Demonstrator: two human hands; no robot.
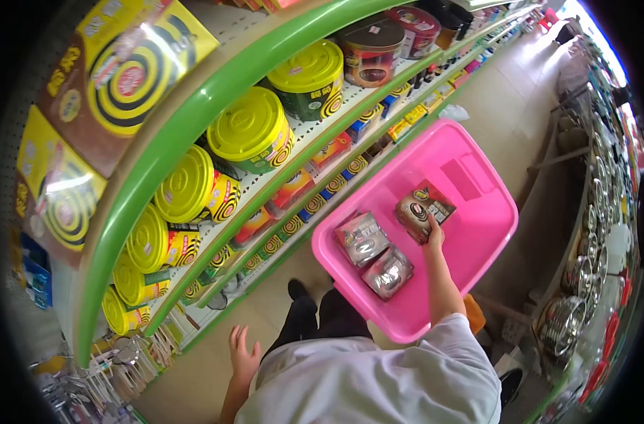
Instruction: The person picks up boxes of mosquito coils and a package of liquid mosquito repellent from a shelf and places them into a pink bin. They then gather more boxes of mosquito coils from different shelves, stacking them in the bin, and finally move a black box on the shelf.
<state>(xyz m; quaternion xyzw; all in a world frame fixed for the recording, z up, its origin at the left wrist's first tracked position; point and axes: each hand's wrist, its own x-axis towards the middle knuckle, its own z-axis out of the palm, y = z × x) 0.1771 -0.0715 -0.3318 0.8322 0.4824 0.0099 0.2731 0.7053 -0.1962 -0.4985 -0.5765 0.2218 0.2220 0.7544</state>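
Note:
My right hand (434, 234) reaches into a large pink plastic tub (502, 205) and grips a small printed box (415, 213), dark brown and grey with some red, thumb on its face. Two shiny silver-grey packs, one farther back (363, 237) and one nearer me (388, 273), lie side by side in the tub, left of that box. Low beside my left leg hangs my left hand (245, 355), open and holding nothing, its fingers apart.
Shelves with a green edge (142, 159) run along my left, carrying yellow-lidded tubs (249, 127) and printed boxes (128, 81). Metal pots (563, 321) line a shelf on the right. A tiled aisle (502, 92) leads away, with a person at its far end.

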